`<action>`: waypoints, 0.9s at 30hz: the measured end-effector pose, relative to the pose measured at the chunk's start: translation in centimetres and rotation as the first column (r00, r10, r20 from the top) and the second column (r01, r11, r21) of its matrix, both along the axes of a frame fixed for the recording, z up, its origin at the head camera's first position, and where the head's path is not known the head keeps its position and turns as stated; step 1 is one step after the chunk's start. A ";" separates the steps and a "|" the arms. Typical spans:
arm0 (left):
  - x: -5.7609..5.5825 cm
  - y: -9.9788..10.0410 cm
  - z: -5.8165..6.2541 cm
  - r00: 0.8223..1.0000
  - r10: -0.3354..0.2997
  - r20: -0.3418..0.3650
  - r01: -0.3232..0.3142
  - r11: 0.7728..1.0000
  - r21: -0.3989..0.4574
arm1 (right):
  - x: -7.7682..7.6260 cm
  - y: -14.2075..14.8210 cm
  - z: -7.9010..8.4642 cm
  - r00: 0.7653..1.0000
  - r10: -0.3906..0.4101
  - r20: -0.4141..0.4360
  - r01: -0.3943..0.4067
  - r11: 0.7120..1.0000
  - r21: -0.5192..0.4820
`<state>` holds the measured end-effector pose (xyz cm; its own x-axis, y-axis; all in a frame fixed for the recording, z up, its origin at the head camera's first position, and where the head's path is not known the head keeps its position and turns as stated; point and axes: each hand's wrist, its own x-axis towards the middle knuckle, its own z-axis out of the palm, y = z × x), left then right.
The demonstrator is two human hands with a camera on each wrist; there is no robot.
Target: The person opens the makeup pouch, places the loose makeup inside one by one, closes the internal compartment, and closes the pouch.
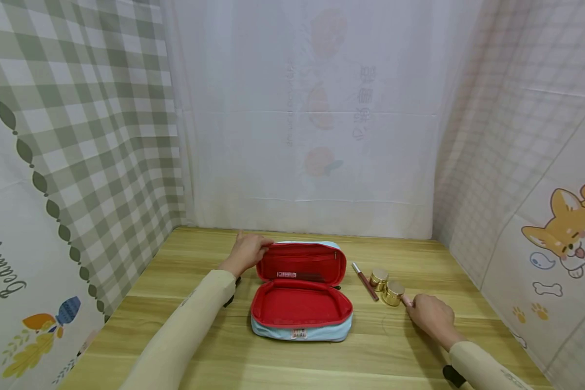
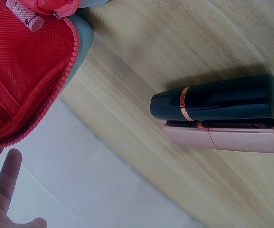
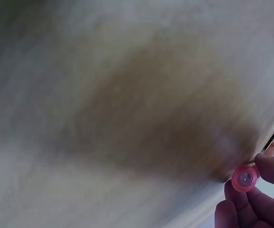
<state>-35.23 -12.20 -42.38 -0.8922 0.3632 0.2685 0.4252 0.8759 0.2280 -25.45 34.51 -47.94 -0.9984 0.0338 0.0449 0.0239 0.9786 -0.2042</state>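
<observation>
Head view: at lower right, the right hand (image 1: 431, 316) pinched a pink tube (image 1: 407, 300) slanting lengthwise up-left toward a gold jar (image 1: 393, 293); the open pouch (image 1: 301, 307) lay farther left, lower centre, the left hand (image 1: 248, 252) gripping its lid (image 1: 317, 264) by the upper-left edge.

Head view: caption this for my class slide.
The left hand holds the lid of an open, red-lined pouch; the right hand grips a slim pink item beside two gold-topped jars.

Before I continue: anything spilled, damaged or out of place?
Nothing stands out: the open pouch rests flat, left hand at its lid; the two gold containers and slim tube show no spill or damage; the right hand pinches a pink tube.
</observation>
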 end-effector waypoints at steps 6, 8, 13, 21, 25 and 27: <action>0.1 0.0 0.0 1.000 -0.004 -0.008 0.004 1.000 -0.003 | -0.3 0.6 0.1 1.000 -0.008 0.019 0.007 1.000 0.014; 0.2 0.0 0.1 1.000 -0.003 -0.004 0.002 1.000 -0.005 | -0.3 0.9 0.3 1.000 -0.006 0.023 0.006 1.000 0.019; 0.2 0.0 0.1 1.000 0.003 0.010 -0.003 1.000 -0.006 | -0.2 1.4 0.9 1.000 -0.001 -0.001 0.001 1.000 0.017; 0.1 -0.1 0.0 1.000 0.002 0.006 -0.002 1.000 0.001 | -0.4 1.9 2.1 0.998 0.003 -0.055 -0.004 1.000 -0.019; 0.0 0.0 0.0 1.000 0.003 0.003 -0.003 1.000 0.004 | -0.8 2.0 2.4 0.992 0.010 -0.126 -0.013 1.000 -0.025; 0.0 0.0 0.0 1.000 0.004 0.006 -0.004 1.000 0.005 | -1.0 1.9 2.5 0.988 0.010 -0.157 -0.014 1.000 -0.026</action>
<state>-35.21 -12.21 -42.40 -0.8950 0.3586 0.2654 0.4207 0.8763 0.2349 -26.48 36.45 -45.44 -0.9794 0.0249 0.2004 -0.0226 0.9727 -0.2312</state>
